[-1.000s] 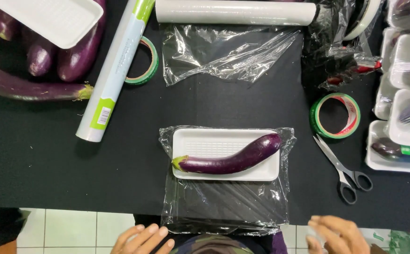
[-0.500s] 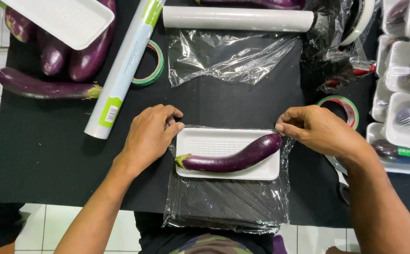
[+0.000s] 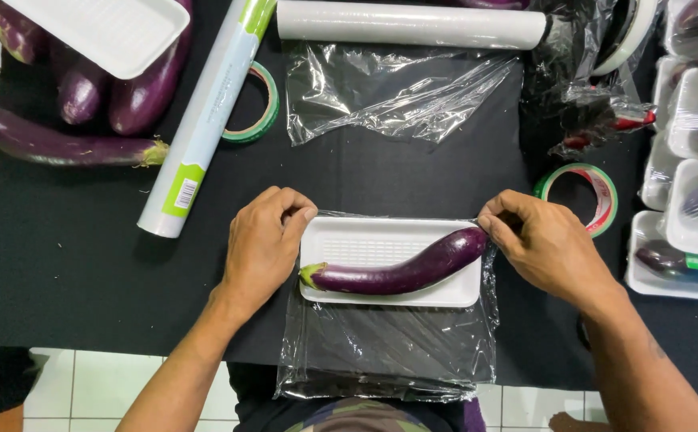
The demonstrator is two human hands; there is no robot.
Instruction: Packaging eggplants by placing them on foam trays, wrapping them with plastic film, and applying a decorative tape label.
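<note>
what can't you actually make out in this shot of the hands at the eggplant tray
- Head view: fingertips of the left hand and right hand curl under at the white tray; their grip on the plastic wrap is hidden.
- The eggplant tip is covered by the right fingers.
- The scissors are hidden under the right forearm.
- The wrapped trays are cut off by the right edge.
- The wrap's near edge overhangs the table, blurred.
</note>
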